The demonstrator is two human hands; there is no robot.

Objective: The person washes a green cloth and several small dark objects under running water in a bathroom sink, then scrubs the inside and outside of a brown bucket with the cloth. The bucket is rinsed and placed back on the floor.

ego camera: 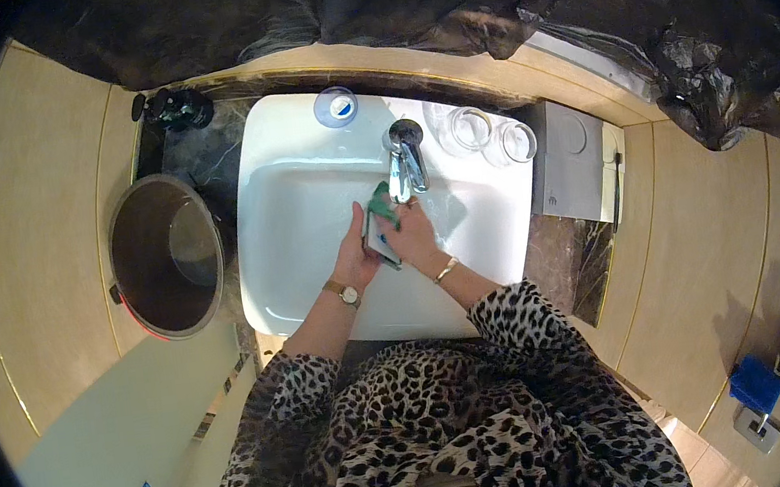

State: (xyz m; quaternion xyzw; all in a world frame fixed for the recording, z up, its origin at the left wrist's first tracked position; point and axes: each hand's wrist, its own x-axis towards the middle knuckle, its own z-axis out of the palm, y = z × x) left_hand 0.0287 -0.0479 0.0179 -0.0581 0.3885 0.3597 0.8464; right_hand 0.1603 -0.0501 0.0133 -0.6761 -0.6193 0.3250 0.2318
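Over the basin of a white sink [304, 253], my left hand [355, 256] grips a small, flat, pale object with dark edges [380, 244]. What exactly it is, I cannot tell. My right hand [412, 234] presses a green cloth [383, 205] against the object's upper face. Both hands are just below the spout of a chrome faucet [400, 177]. The fingers of my right hand partly cover the object and the cloth. Whether water is running is unclear.
A brown bucket [139, 261] stands left of the sink, near dark bottles [180, 109]. On the sink's rear ledge are a clear container [336, 107] and clear glasses [469, 128]. A grey box [570, 161] sits at right. Black plastic sheeting [392, 5] hangs above.
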